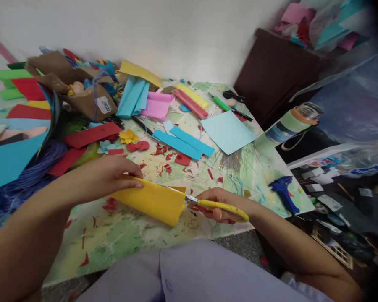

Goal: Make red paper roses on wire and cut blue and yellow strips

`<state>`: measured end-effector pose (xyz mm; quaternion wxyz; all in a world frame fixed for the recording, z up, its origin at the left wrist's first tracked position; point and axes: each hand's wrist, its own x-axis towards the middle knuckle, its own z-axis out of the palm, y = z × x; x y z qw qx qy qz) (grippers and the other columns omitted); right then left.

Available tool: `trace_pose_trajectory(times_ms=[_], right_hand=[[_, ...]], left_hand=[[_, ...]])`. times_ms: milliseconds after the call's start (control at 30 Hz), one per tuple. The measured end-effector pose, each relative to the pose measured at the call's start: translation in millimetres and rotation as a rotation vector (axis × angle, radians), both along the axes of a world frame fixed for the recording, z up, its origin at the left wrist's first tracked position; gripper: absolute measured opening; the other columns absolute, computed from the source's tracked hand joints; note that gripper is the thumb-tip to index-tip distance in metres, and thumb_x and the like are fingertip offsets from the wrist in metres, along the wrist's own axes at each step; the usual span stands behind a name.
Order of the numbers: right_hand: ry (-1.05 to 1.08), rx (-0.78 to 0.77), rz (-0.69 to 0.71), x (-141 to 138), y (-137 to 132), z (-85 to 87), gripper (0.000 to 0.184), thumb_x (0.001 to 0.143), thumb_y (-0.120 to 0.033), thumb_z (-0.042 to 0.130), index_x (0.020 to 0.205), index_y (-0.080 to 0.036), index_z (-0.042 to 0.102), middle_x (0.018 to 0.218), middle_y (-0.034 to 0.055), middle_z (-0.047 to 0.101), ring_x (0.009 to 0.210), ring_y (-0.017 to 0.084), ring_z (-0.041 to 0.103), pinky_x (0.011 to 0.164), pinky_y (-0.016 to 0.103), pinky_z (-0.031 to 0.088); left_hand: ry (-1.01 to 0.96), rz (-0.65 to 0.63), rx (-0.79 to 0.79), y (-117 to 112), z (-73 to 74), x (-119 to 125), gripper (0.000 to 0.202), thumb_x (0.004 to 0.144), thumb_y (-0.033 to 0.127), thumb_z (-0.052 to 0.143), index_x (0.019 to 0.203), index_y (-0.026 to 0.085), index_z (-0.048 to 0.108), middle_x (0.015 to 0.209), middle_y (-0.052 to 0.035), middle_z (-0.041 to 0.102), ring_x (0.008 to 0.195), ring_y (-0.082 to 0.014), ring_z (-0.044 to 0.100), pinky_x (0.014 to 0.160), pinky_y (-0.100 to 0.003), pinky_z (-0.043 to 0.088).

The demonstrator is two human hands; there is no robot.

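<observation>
A folded yellow sheet (154,200), paper or felt, is held over the front part of the table. My left hand (118,174) pinches its left end between thumb and fingers. In my right hand (216,203) is a pair of scissors with yellow handles (227,208). Their blades lie along the sheet's upper edge, partly hidden by the yellow material. Just beyond the sheet are red scraps (166,157), a yellow flower shape (129,136) and two blue strips (182,142).
A pale blue square sheet (228,132) lies at the back right, beside a bundle of thin wires (231,161). Near the right edge rests a blue glue gun (286,193). At left are a brown paper bag (78,88) and blue cord (40,172). A bottle (292,123) stands at right.
</observation>
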<state>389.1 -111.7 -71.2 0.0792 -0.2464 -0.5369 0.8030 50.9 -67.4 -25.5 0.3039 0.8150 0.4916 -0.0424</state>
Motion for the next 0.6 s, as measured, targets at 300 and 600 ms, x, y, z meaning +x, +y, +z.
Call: trace_pose_trajectory(times_ms=[300, 600], right_hand=[[0.012, 0.233, 0.111, -6.0, 5.4, 2.4, 0.068, 0.074, -0.084, 0.052, 0.086, -0.017, 0.048, 0.072, -0.0050, 0.043, 0.052, 0.004, 0.036, 0.043, 0.017, 0.034], [0.076, 0.283, 0.171, -10.3, 8.6, -0.9, 0.069, 0.079, -0.084, 0.045, 0.091, -0.017, 0.050, 0.078, -0.0012, 0.048, 0.060, 0.008, 0.043, 0.053, 0.022, 0.039]], left_hand=[[-0.034, -0.063, -0.002, 0.3, -0.3, 3.0, 0.037, 0.086, 0.054, 0.051, 0.090, 0.025, 0.074, 0.089, -0.0022, 0.071, 0.082, -0.0183, 0.064, 0.075, -0.028, 0.045], [-0.066, -0.092, -0.005, -3.6, 4.5, 21.7, 0.034, 0.086, 0.052, 0.052, 0.085, 0.025, 0.073, 0.086, -0.0013, 0.071, 0.081, -0.0177, 0.064, 0.075, -0.030, 0.045]])
